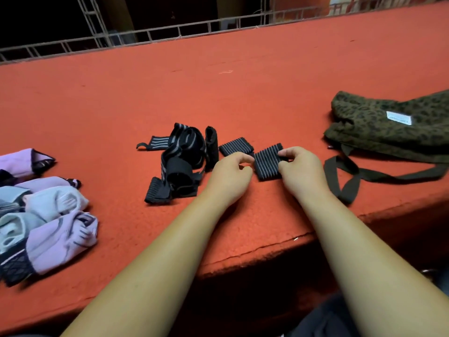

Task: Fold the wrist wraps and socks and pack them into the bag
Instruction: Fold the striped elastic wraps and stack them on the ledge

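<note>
A folded black wrist wrap with thin grey stripes (267,161) lies on the red surface between my hands. My right hand (301,169) pinches its right edge. My left hand (230,173) is curled at its left edge, fingertips touching it. A second folded striped wrap (235,146) lies just behind, beside a dark rolled piece (211,144). A tangle of unfolded black wraps (179,164) sits left of my left hand. Several lilac and pale blue socks (48,220) are piled at the far left. The leopard-print bag (388,127) lies at the right, its black straps (347,176) trailing toward me.
The red felt-covered table (218,93) has a worn front edge (255,254) close to my forearms. A metal railing (170,32) runs along the far side against darkness. Bare surface stretches behind the wraps.
</note>
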